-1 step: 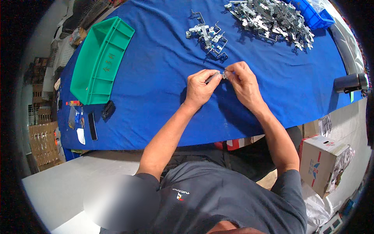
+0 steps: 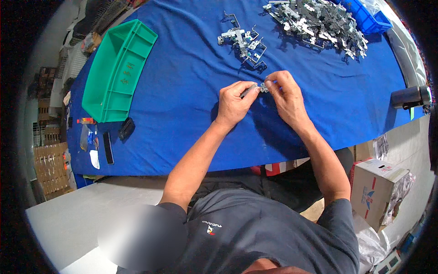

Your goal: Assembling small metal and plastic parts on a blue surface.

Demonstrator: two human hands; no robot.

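Note:
Over the blue cloth, my left hand is closed in a pinch around a small silvery metal bracket. Its holed end sticks out past the fingertips toward the right. My right hand meets that end, thumb and forefinger bent together against it; the exact contact is too small to make out. Just beyond both hands lies a small group of metal brackets with bent wire rods. A much larger heap of similar metal parts spreads at the far right.
A green plastic bin stands at the left, with a phone and a black object nearer me. At the far right is a blue crate. A dark bottle lies by the right edge, above a cardboard box off the table.
My right fingertips have shifted slightly to the right, and more of the bracket's holed end shows between the hands. My left hand has stayed in place.

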